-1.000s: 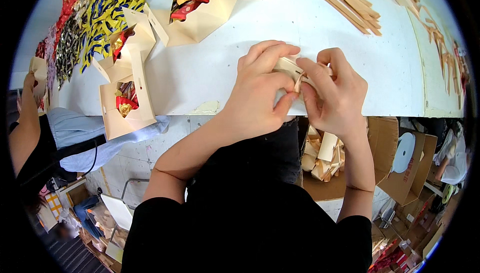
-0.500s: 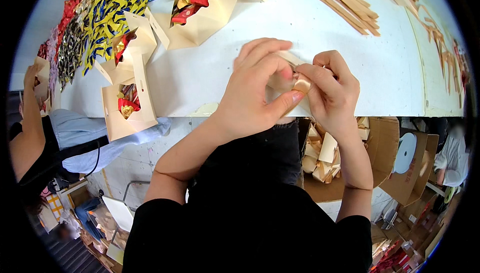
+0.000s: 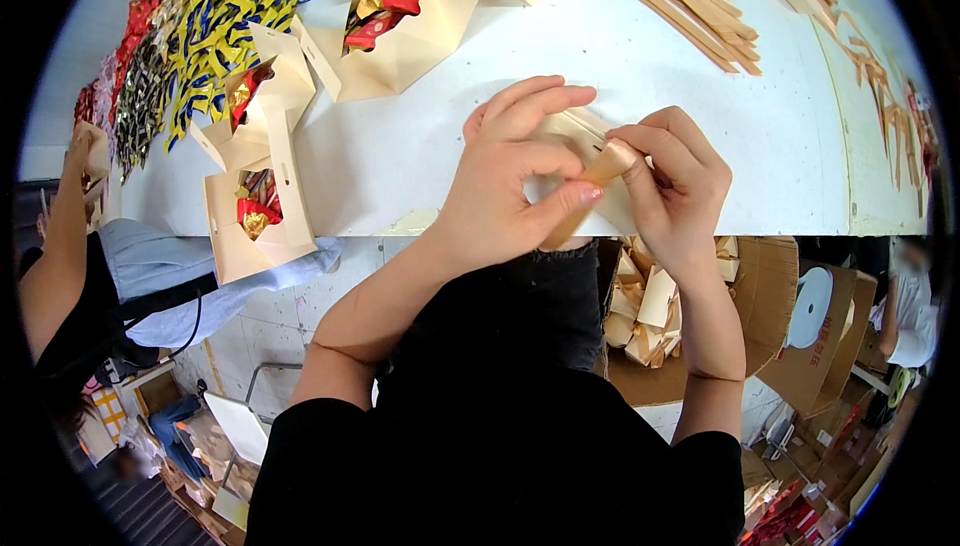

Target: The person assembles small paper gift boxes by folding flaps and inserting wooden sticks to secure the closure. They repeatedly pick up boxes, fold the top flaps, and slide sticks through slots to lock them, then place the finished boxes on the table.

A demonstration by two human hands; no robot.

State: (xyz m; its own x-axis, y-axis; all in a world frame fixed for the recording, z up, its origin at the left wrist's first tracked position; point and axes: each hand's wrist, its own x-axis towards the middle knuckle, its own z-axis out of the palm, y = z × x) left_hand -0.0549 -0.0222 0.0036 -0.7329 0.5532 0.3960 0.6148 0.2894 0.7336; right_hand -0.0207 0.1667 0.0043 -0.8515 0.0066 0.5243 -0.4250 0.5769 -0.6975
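A cream paper box [image 3: 572, 126] stands at the table's front edge between my hands, partly hidden by them. A tan satin ribbon [image 3: 585, 196] runs from the box's slotted top down towards the table edge. My right hand [image 3: 682, 181] pinches the ribbon's upper part between thumb and forefinger. My left hand [image 3: 500, 171] curls around the box's left side, its thumb and forefinger closed on the ribbon while the other fingers stretch over the box.
Open cream boxes [image 3: 300, 236] with red and gold wrapped sweets stand left. Behind them lie yellow-blue packets [image 3: 235, 36]. Loose ribbons [image 3: 690, 6] lie at the back. A carton [image 3: 640, 376] of finished boxes is below right. Another person's arm [image 3: 65, 236] reaches in at far left.
The ribbon between my hands has gone from a small bunched loop to a longer flat strip. My right hand has shifted slightly right, and my left fingers have straightened a little.
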